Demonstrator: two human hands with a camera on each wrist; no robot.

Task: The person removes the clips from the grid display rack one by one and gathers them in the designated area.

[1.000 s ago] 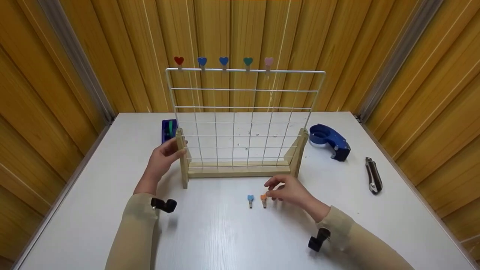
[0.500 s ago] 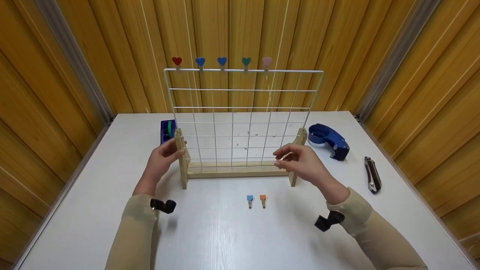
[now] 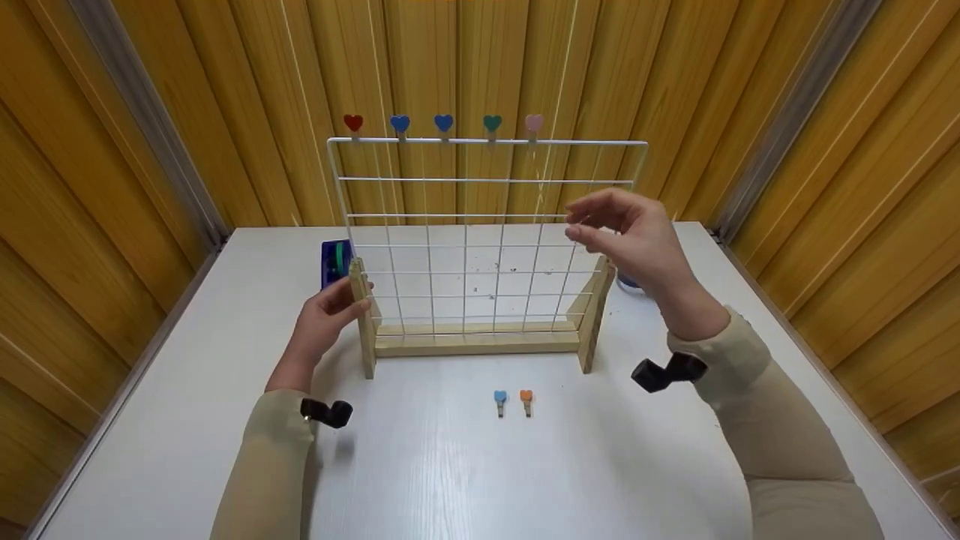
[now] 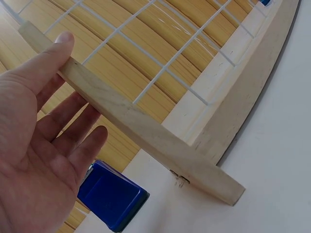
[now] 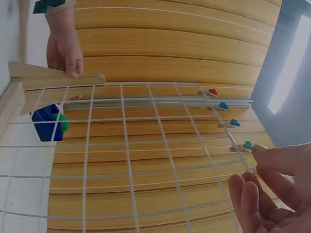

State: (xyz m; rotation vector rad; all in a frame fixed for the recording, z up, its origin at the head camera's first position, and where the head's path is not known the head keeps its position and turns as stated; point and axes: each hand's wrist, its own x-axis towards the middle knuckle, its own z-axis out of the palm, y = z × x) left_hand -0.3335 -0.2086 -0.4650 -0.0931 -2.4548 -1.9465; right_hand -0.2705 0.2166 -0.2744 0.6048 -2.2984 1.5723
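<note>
My left hand (image 3: 319,322) grips the left wooden post (image 4: 121,116) of a white wire grid rack (image 3: 487,140), thumb on one side and fingers on the other. My right hand (image 3: 634,232) is raised before the grid's right part, thumb and fingers bent toward each other; whether something small sits between the fingertips cannot be made out. Heart clips stand along the top wire: red (image 3: 353,122), two blue (image 3: 400,124), green (image 3: 492,123) and pink (image 3: 534,122). A light blue heart clip (image 3: 500,403) and an orange one (image 3: 526,403) lie on the table before the rack.
A blue tape dispenser (image 4: 114,194) with a green roll stands behind the left post. Another blue object (image 3: 628,285), mostly covered by my right arm, is beyond the right post (image 3: 592,322). Wood-grain panels (image 3: 480,60) enclose the white table (image 3: 442,465).
My right hand has risen from beside the orange clip on the table to the grid's upper right, covering most of the right blue dispenser and the cutter. The left hand stays on the post.
</note>
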